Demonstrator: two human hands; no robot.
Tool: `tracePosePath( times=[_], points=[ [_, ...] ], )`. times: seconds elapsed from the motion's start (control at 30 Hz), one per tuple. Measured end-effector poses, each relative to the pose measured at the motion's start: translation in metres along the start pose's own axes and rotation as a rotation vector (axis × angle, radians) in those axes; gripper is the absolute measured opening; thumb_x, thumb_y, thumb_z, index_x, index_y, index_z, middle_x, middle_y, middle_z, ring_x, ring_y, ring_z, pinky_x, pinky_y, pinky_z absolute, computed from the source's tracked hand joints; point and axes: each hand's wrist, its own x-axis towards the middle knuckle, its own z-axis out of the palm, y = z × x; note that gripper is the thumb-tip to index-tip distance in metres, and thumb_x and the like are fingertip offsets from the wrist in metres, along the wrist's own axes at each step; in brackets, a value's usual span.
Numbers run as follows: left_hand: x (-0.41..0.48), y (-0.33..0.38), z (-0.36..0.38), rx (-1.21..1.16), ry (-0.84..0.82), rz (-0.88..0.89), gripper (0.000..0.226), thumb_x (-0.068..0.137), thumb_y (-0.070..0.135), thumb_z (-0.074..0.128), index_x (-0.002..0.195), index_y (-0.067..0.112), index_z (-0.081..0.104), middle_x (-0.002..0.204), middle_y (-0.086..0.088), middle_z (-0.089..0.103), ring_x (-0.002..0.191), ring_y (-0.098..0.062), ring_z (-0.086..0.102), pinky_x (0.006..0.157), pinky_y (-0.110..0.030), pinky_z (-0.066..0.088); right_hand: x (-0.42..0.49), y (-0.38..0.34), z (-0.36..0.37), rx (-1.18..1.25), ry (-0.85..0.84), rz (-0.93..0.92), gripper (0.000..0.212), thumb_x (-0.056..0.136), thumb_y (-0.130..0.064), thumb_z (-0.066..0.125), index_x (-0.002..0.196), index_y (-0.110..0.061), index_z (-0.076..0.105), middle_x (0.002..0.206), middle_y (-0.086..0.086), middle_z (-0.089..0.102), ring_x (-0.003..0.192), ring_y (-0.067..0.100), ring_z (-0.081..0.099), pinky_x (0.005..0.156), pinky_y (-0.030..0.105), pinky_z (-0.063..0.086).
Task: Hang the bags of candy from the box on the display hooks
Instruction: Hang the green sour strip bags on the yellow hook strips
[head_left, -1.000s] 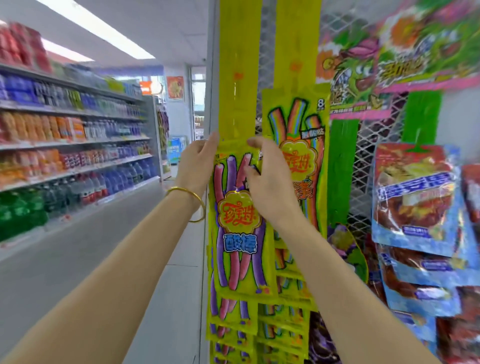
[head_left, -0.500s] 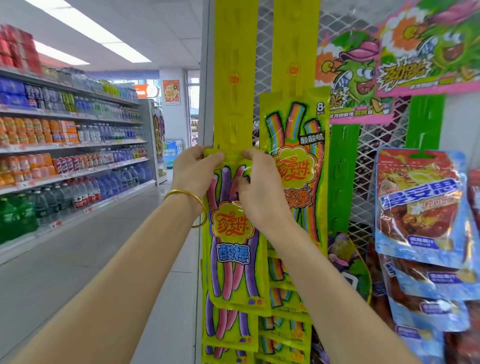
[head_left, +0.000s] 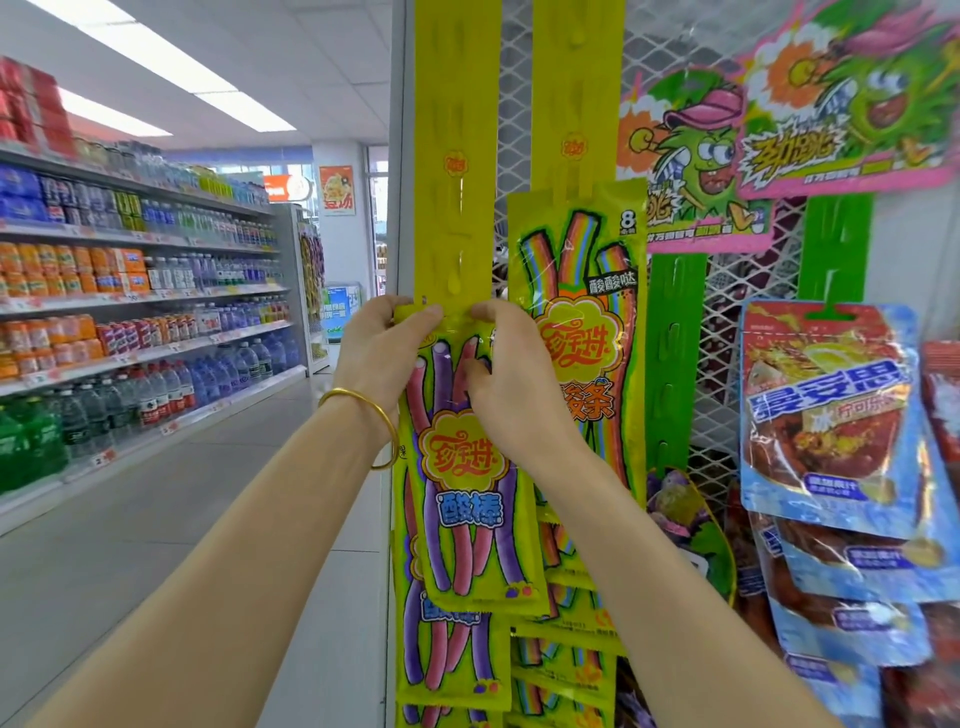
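Observation:
A yellow candy bag (head_left: 467, 499) with pink and purple sticks printed on it hangs flat against the left yellow hook strip (head_left: 457, 156). My left hand (head_left: 379, 353) pinches its top left corner and my right hand (head_left: 511, 374) pinches its top right corner, both pressed against the strip. More bags of the same kind (head_left: 447, 649) hang below it. A rainbow-striped candy bag (head_left: 582, 291) hangs on the right yellow strip (head_left: 576, 78). The box is out of view.
A wire mesh panel (head_left: 722, 291) backs the display. Green strips (head_left: 670, 353) and blue-and-red snack bags (head_left: 826, 415) hang to the right, under cartoon header cards (head_left: 841, 93). Drink shelves (head_left: 130, 312) line the aisle (head_left: 156, 519) on the left.
Both hands have stayed at the top edge of the bag while the view tilted, so the bag sits lower in frame. The fingers now pinch both top corners closer together.

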Motion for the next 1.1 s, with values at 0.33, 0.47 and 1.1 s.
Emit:
tracePosePath(
  times=[0.33,0.47,1.1],
  points=[
    [0.004,-0.001,-0.004,0.009,-0.049,-0.031,0.016,0.086,0.018,0.061,0.100,0.011,0.063,0.092,-0.012,0.070,0.073,-0.024,0.065,0.079,-0.042,0.054,-0.005,0.000,0.007,0.016,0.045,0.000,0.043,0.091,-0.007,0.049,0.133,-0.008,0.039,0.132,0.011,0.044,0.118,0.023,0.046,0.096,0.026,0.035],
    [0.003,0.000,-0.004,-0.034,-0.051,-0.029,0.007,0.087,0.008,0.057,0.084,0.013,0.061,0.079,-0.008,0.068,0.061,-0.016,0.063,0.065,-0.030,0.053,-0.007,0.002,0.010,0.012,0.053,0.011,0.042,0.092,-0.006,0.049,0.133,-0.008,0.040,0.130,0.010,0.046,0.117,0.022,0.045,0.093,0.020,0.032],
    [-0.009,-0.023,-0.016,0.261,0.050,0.196,0.016,0.085,0.006,0.061,0.094,0.019,0.061,0.085,0.000,0.060,0.082,-0.015,0.058,0.072,-0.019,0.047,-0.037,0.012,0.024,-0.143,0.080,0.019,0.053,0.090,0.005,0.048,0.136,-0.018,0.032,0.128,0.006,0.042,0.109,0.024,0.052,0.087,0.032,0.047]
  ],
)
